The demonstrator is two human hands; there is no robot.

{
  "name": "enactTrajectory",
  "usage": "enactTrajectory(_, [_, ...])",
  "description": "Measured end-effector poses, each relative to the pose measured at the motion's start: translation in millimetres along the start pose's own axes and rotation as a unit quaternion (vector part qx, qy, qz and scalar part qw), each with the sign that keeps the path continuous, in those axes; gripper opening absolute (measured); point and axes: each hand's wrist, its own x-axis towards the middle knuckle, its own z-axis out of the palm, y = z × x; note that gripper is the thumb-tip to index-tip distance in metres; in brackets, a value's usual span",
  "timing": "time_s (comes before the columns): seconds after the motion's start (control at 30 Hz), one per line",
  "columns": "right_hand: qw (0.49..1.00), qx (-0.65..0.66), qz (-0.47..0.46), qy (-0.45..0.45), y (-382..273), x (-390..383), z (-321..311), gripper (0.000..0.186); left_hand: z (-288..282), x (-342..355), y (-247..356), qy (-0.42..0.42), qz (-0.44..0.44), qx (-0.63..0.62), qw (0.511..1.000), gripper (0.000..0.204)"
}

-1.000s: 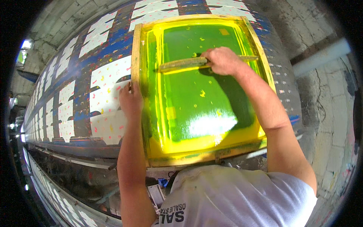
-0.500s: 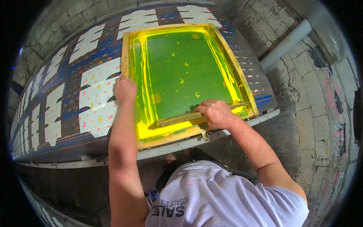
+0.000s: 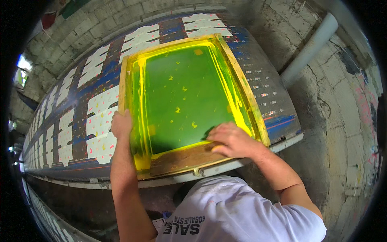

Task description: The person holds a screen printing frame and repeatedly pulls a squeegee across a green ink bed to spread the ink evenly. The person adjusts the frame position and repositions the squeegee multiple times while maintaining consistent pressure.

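Observation:
A screen-printing frame (image 3: 252, 104) of ink-stained wood lies on the long printing table, its green mesh (image 3: 183, 97) marked with small yellow motifs. Bright yellow ink (image 3: 141, 86) runs in streaks along both sides of the mesh. My left hand (image 3: 121, 124) is closed on the left rail of the frame, near its front corner. At the frame's near end, a wide wooden squeegee (image 3: 181, 160) leans low, its broad brown face showing. My right hand (image 3: 230, 140) is closed over the squeegee's right part, with the fingertips partly hidden.
White cut fabric pieces (image 3: 105, 105) with small pink and yellow prints lie in rows on the dark table (image 3: 82, 117), left of and beyond the frame. A metal rail (image 3: 288, 142) edges the table in front. On the right, a grey pipe (image 3: 310, 48) slants against a block wall (image 3: 326, 109).
The squeegee has come back against the frame's near end and tipped flatter, my right hand still at its right part. My left hand stays on the left rail. The view has shifted slightly.

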Motion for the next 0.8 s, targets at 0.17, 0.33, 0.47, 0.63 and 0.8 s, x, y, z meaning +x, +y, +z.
enactTrajectory(0.17, [0.971, -0.127, 0.109, 0.174, 120.0, -42.3, -52.9, 0.062, 2.8, 3.2, 5.1, -0.015, -0.057, 0.007, 0.998, 0.075])
enactTrajectory(0.33, [0.874, 0.344, 0.163, 0.301, 183.7, -61.3, -23.5, 0.077, 2.5, 4.3, 7.6, -0.011, -0.065, -0.002, 0.998, 0.074])
enactTrajectory(0.47, [0.81, 0.428, 0.222, 0.334, 196.9, -70.6, -2.8, 0.072, 1.4, 7.5, 8.7, -0.02, -0.049, -0.015, 0.998, 0.065])
enactTrajectory(0.63, [0.76, 0.442, 0.295, 0.374, 192.3, -71.0, -7.2, 0.062, 3.6, 16.1, 4.4, -0.047, -0.033, -0.063, 0.996, 0.057])
enactTrajectory(0.8, [0.731, 0.48, 0.333, 0.353, 170.7, -56.1, -31.7, 0.067, 10.2, 18.3, -8.6, -0.054, -0.024, -0.118, 0.991, 0.053])
